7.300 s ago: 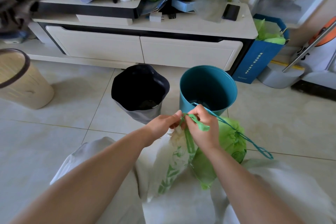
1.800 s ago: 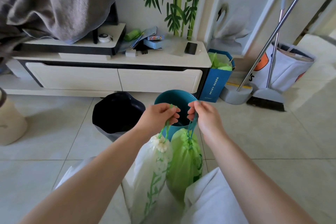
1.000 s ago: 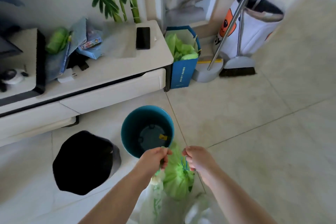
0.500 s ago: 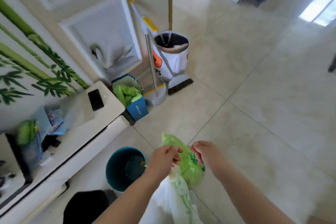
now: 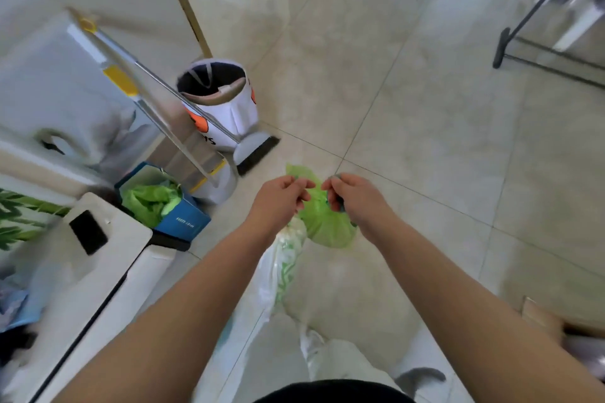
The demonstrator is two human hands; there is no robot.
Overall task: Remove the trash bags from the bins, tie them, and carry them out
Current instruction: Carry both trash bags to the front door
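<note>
Green trash bag (image 5: 327, 226) hangs clear of the tiled floor (image 5: 425, 157), in front of the person and between both hands; the right hand (image 5: 355, 199) grips its gathered neck, fingers curled tightly round it; a loose green flap sticks up between the knuckles. White trash bag (image 5: 281, 271), printed with green leaves, hangs beneath the left hand (image 5: 281, 201), whose fingers are curled round its top; its side touches the green one. At left stands a white fabric bin (image 5: 222, 101) with orange print; a broom (image 5: 257, 154) rests just beside it; nearer, a blue paper bag (image 5: 183, 222) holds green plastic; a dark phone (image 5: 88, 232) lies on the white cabinet (image 5: 124, 258).
</note>
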